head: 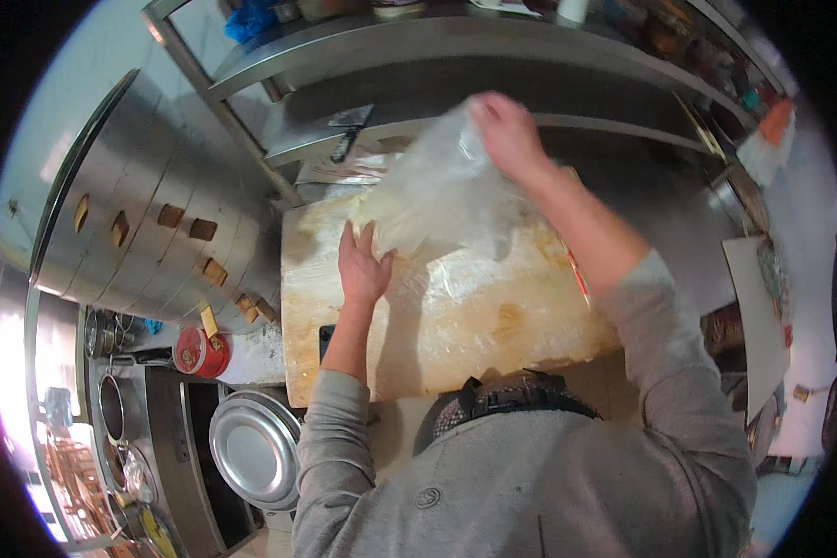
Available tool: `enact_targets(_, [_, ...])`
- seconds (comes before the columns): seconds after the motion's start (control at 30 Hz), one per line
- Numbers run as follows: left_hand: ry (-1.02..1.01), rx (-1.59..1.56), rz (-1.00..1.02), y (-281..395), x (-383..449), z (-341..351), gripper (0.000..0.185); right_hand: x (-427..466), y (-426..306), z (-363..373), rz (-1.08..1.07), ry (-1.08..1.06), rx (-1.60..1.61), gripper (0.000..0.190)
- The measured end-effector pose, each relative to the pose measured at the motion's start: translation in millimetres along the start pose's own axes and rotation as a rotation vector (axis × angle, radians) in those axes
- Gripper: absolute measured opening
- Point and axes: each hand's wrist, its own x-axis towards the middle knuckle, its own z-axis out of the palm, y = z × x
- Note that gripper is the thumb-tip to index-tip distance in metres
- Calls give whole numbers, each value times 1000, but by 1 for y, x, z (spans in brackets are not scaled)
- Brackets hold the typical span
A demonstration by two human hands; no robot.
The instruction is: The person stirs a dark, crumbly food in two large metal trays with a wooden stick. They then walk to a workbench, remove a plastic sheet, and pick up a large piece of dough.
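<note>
A translucent plastic sheet or bag (446, 188) hangs over the far part of a floured wooden board (460, 328). My right hand (508, 136) is raised and pinches its upper corner; the hand is slightly blurred. At the sheet's lower left edge is my left hand (364, 268), fingers spread. Whether those fingertips touch the plastic or something pale beneath it, I cannot tell. Past the board's far left edge lies a scraper (347, 139) with a dark handle, on the metal ledge. Part of a dark phone-like object (326, 340) shows beside my left forearm.
A metal cabinet (160, 209) with wooden handles stands at the left. Below it are a red tub (201, 351) and a round metal lid (254, 450). Steel shelving (418, 42) crosses behind the board. A thin red item (576, 275) lies at the board's right edge.
</note>
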Motion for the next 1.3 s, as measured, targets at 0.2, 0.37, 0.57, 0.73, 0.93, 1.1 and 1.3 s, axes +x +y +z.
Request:
enact_targets(0.2, [22,-471,-54,84,43,-23,31,74,-125,-98,-471,242,124,22])
enact_targets(0.37, [56,-506,86,137,59,-21,33,66,-125,-178,-482,313,151,21])
enact_targets(0.57, [-721,-1507,-825,185,-10,-17,63,-13,-67,-212,-244,300,95,24])
enact_targets(0.73, [-965,-2372,-655,232,-1,26,70,-134,-4,-146,-76,-263,487,23])
enact_targets(0.93, [-319,-2003,-452,215,42,63,45,-218,65,-102,174,-224,224,16])
enact_targets(1.1, [-282,-769,300,189,4,71,39,-205,87,-92,-189,-38,-120,42])
enact_targets(1.3, [-646,-844,29,138,-34,30,63,-192,98,-57,35,-350,94,40])
